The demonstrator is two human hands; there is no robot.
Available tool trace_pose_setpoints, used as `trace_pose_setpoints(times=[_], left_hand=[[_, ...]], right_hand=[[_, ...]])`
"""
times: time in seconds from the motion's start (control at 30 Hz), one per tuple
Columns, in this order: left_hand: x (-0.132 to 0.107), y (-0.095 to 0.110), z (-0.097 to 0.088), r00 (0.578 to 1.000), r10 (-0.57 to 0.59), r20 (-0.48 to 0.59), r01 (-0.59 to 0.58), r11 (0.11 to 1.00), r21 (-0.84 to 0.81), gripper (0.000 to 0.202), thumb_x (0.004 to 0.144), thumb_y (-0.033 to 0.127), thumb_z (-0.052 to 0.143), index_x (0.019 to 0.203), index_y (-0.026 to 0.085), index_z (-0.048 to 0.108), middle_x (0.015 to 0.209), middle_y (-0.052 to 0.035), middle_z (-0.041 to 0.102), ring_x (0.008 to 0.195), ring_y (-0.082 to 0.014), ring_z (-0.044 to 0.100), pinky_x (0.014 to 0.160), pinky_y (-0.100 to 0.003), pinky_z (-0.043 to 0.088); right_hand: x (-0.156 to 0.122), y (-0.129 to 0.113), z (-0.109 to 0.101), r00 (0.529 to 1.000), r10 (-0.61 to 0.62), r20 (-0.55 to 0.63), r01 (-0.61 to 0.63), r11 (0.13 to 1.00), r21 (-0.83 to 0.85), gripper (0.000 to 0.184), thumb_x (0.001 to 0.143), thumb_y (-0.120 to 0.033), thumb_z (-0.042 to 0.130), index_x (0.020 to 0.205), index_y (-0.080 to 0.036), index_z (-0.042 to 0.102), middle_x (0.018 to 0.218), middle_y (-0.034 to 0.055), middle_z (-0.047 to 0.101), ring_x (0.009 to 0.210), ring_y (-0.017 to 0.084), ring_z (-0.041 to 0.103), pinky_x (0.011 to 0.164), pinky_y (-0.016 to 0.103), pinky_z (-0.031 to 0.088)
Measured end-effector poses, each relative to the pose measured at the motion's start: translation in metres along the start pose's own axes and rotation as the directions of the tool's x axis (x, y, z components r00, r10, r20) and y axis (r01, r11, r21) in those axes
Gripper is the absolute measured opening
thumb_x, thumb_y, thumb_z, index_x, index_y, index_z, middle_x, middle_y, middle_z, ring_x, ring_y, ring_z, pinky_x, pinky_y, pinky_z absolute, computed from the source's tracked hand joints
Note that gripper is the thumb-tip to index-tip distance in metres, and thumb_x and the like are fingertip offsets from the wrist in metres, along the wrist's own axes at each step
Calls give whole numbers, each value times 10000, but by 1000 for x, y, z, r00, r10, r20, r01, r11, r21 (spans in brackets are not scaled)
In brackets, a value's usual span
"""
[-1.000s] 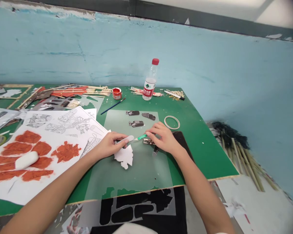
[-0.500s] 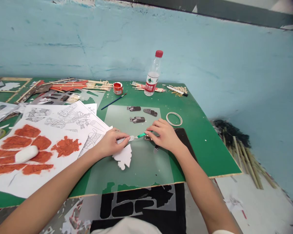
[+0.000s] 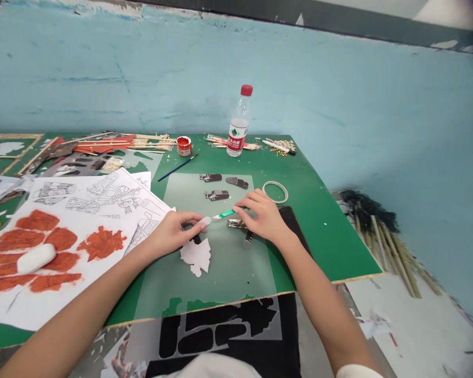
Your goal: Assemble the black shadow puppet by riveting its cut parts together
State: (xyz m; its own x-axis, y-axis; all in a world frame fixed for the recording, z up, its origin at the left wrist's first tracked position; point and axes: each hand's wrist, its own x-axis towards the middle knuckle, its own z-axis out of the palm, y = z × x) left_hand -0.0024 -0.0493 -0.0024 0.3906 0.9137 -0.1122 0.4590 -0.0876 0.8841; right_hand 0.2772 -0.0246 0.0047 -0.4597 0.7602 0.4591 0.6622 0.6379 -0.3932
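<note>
My left hand (image 3: 183, 231) pinches a small whitish cut-out piece (image 3: 206, 221) between thumb and fingers. In my right hand (image 3: 259, 212) is a green-handled craft knife (image 3: 226, 213), its blade pointing left at the piece's edge; whether the tip touches it I cannot tell. Below the left hand lies a white jagged cut-out (image 3: 197, 257) on a translucent sheet (image 3: 220, 278). A metal hole punch (image 3: 236, 223) sits partly hidden under my right hand. Beyond the hands rest several black patterned cut-outs (image 3: 216, 195).
White drawing sheets with red-painted shapes (image 3: 35, 236) and a white oval object (image 3: 37, 258) cover the left. Farther back stand a red paint jar (image 3: 184, 146) and a water bottle (image 3: 238, 128), near a paintbrush (image 3: 177, 168). A tape roll (image 3: 275, 192) lies right of centre.
The small piece has lifted off the sheet in my left hand and tilted up. The knife still points at it. The whole view has shifted slightly.
</note>
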Motion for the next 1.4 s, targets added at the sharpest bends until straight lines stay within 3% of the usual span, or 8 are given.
trace_pose_setpoints(times=[0.23,0.37,0.53,0.73,0.93,1.07,1.23,1.4], left_hand=[[3,-8,1,990,-139,4,137,977,-165,456,815,593,771,1046,200,773,949,-70,828,648,-178,706,443,-222,480],[5,-6,1,980,-199,-14,190,951,-243,560,755,589,826,1132,187,724,922,-81,825,623,-184,697,426,-225,467],[6,2,0,991,-132,6,125,919,-374,758,703,583,862,1290,163,628,978,-126,820,842,-280,776,602,-304,569],[6,6,0,985,-169,30,165,883,-440,792,705,599,855,1320,166,606,1030,-150,817,880,-305,790,697,-374,609],[3,4,1,979,-189,77,203,934,-293,542,785,628,772,1078,173,733,970,-122,822,725,-245,769,595,-323,589],[-2,4,0,990,-77,118,97,980,-172,502,877,580,675,1179,185,737,936,-96,820,680,-213,737,636,-336,610],[-4,0,2,992,-9,130,25,992,-126,485,917,481,617,1301,197,697,938,-79,819,720,-211,730,656,-320,605],[-4,2,3,992,50,114,-48,999,-18,420,927,359,573,1296,197,693,876,-46,809,629,-168,677,551,-250,506]], right_hand=[[0,-5,3,998,-19,52,19,1000,9,292,1039,-389,538,909,-218,736,854,75,676,812,224,547,791,376,459],[0,-7,5,1000,20,22,-21,998,57,286,1037,-389,544,887,-217,717,818,65,672,799,218,543,775,358,456],[0,-8,7,988,143,56,-151,975,162,354,1055,-454,492,859,-218,667,775,44,629,794,206,563,755,334,456],[0,-9,7,961,252,116,-272,939,212,418,1076,-487,414,833,-215,620,786,25,610,739,177,564,704,306,429],[-2,-12,7,988,121,92,-127,990,62,370,1049,-458,503,829,-215,675,784,41,639,782,190,573,706,309,424],[-3,-11,6,991,31,127,-32,999,8,333,1037,-438,536,864,-215,713,821,60,668,805,205,570,716,326,435],[-3,-9,6,988,19,154,-16,1000,-20,329,1035,-431,545,864,-216,726,805,63,654,793,213,551,716,339,431],[-3,-9,6,987,7,159,-3,1000,-29,333,1035,-427,545,866,-213,735,796,64,640,789,215,544,710,343,421]])
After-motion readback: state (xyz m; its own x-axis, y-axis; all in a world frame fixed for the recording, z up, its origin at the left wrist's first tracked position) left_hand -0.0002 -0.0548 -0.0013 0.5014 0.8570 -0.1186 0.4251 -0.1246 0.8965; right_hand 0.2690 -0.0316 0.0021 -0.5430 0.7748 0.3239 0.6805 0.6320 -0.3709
